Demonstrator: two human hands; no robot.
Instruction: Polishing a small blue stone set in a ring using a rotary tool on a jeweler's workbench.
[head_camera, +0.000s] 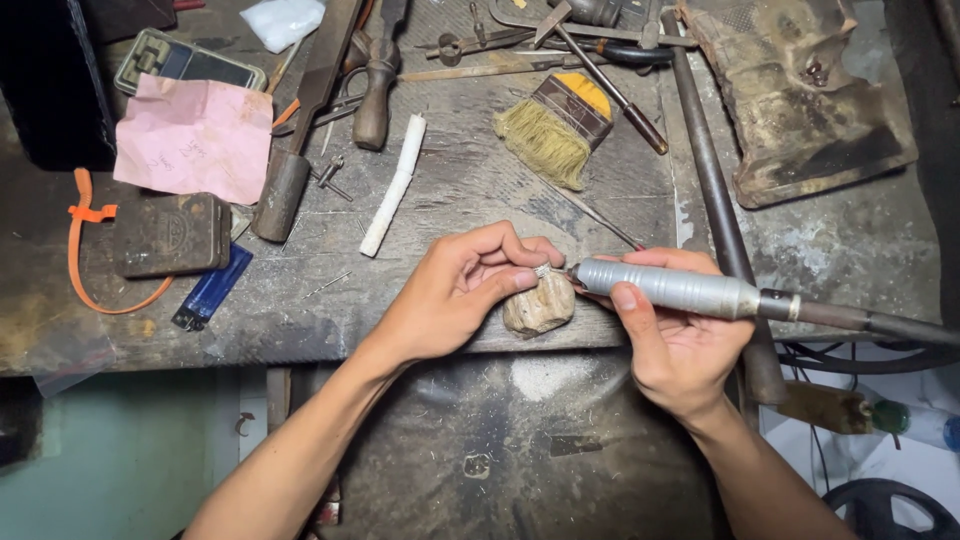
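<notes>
At the bench's (450, 200) front edge, the right hand (675, 345) grips a grey rotary handpiece (680, 288) lying crosswise, tip pointing left. The left hand (460, 290) pinches what looks like a small ring (541, 270).

1. The left hand (455, 290) pinches a ring (542, 270) above a peg (539, 305) at the bench (450, 190) edge.
2. The right hand (675, 340) holds a handpiece (680, 288), its tip at the ring.
3. Behind lie a brush (552, 130) and a stick (395, 185).
4. Far left: paper (195, 140), tin (172, 235), lighter (212, 287).
</notes>
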